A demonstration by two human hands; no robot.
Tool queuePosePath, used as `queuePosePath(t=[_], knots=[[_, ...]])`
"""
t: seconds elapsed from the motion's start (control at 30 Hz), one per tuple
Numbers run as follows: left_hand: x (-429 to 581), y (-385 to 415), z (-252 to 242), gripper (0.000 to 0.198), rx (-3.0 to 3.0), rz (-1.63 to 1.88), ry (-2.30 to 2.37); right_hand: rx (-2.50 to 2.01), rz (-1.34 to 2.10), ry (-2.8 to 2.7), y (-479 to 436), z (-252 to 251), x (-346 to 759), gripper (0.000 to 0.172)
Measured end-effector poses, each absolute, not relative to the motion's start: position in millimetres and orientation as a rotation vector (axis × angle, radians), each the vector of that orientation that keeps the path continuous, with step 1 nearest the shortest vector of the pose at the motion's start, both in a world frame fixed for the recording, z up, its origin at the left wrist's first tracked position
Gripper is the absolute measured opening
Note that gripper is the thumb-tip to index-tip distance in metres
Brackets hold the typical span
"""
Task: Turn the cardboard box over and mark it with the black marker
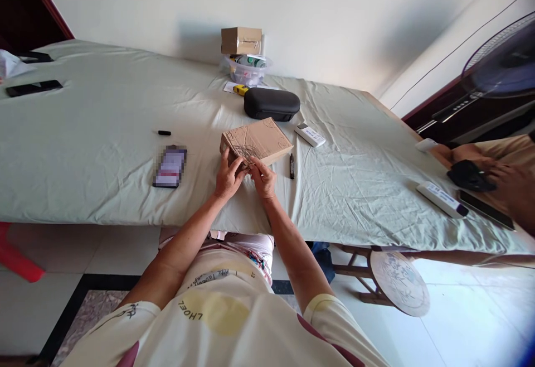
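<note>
Left grip (229,177) and right grip (263,179) are clamped on the creased near-left part of the box (267,134), the fingertips of both brought almost together there. By the cloth-covered surface (104,155) the box is supported, directly ahead of the grip. Right of the grip, a marker (292,167) is laid close by, and a white block (310,135) is placed farther forward. Left of it, a phone (170,167) is set well apart. Beyond the box, a black case (272,104) is seen, then a carton (236,42) stacked on a clear tub (247,72).
</note>
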State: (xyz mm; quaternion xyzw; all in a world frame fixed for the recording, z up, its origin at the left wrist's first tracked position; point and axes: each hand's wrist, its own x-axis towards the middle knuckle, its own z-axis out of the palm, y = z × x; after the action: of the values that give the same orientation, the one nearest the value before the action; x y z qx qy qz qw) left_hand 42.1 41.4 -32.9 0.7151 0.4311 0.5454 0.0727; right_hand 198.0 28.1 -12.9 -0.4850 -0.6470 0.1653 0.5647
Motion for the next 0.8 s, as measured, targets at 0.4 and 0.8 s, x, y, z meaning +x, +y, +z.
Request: queuePosePath(t=[0.4, 0.8], knots=[[30.9, 40.0, -26.5, 0.045, 2.096, 1.680, 1.205, -1.201, 0.336, -1.240, 36.2, -10.5, 228.8, 0.041], [5.4, 55.0, -25.2, 0.047, 1.762, 1.808, 1.247, -1.286, 0.336, -0.995, 43.0, -9.0, 252.0, 0.042]])
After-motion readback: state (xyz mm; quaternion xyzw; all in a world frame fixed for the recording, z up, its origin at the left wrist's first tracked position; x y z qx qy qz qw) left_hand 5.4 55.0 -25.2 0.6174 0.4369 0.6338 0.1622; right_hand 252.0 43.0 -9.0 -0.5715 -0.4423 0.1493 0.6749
